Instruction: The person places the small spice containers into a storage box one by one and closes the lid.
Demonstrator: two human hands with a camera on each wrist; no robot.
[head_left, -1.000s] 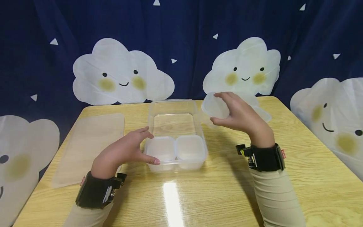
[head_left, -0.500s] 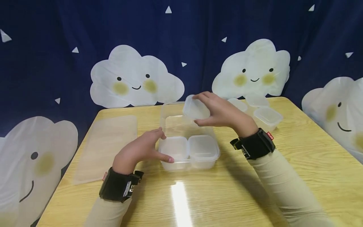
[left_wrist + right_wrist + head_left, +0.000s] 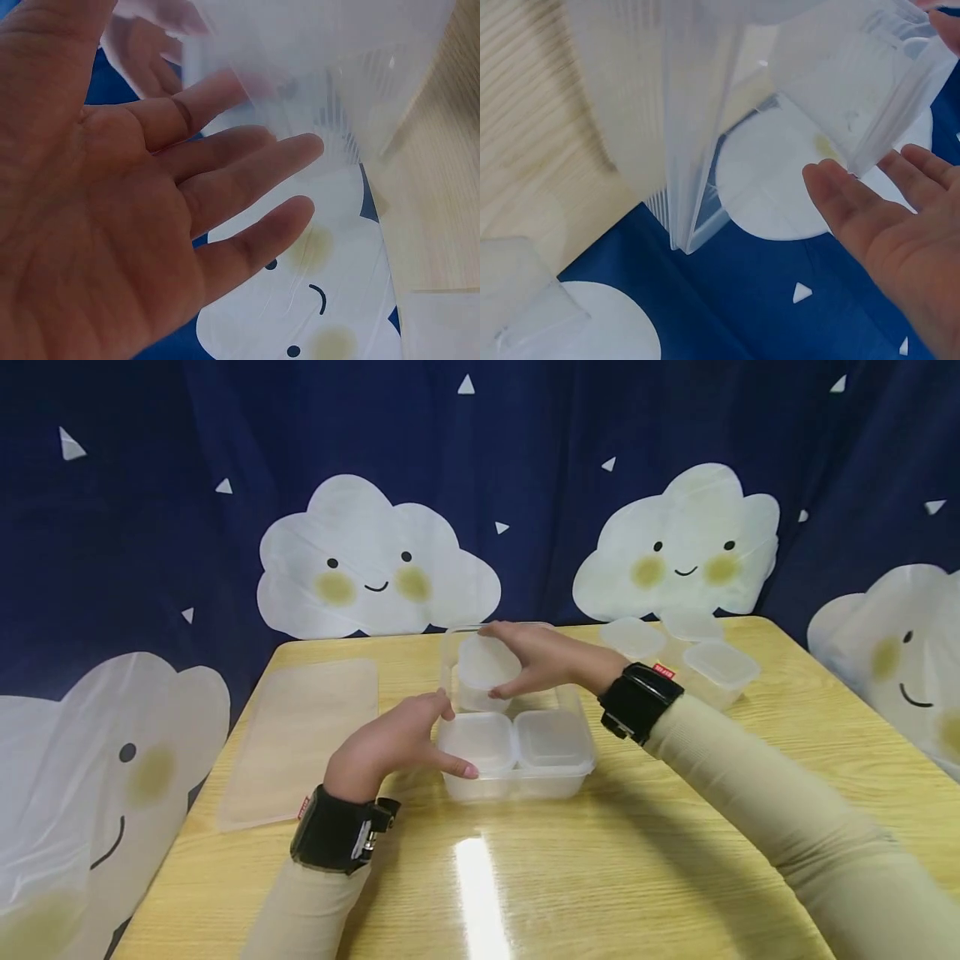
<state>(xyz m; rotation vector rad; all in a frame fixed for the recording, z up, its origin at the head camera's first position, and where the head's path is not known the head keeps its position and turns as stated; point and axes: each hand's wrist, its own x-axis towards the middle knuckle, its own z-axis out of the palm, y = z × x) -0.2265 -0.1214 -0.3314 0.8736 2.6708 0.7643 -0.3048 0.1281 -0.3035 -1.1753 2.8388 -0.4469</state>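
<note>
A large clear rectangular container (image 3: 573, 706) stands mid-table with two small lidded tubs (image 3: 480, 739) (image 3: 553, 737) side by side in its near end. My right hand (image 3: 504, 662) grips a third small tub (image 3: 480, 670) from above, low inside the container's far left part. In the right wrist view that tub (image 3: 870, 82) is above my fingers (image 3: 885, 217), beside the container wall (image 3: 660, 112). My left hand (image 3: 438, 735) rests with straight fingers against the container's left side, thumb at the near corner. The left wrist view shows the palm and fingers (image 3: 247, 187) against the clear wall (image 3: 337, 75).
A flat translucent lid (image 3: 300, 735) lies on the wooden table (image 3: 637, 877) to the left. Three more small tubs (image 3: 633, 637) (image 3: 690, 625) (image 3: 720, 670) sit at the back right. A dark blue curtain with white clouds (image 3: 375, 560) hangs behind the table.
My right hand carried the small tub leftward and down from the back right into the large container's far end. The left hand stayed against the container's side.
</note>
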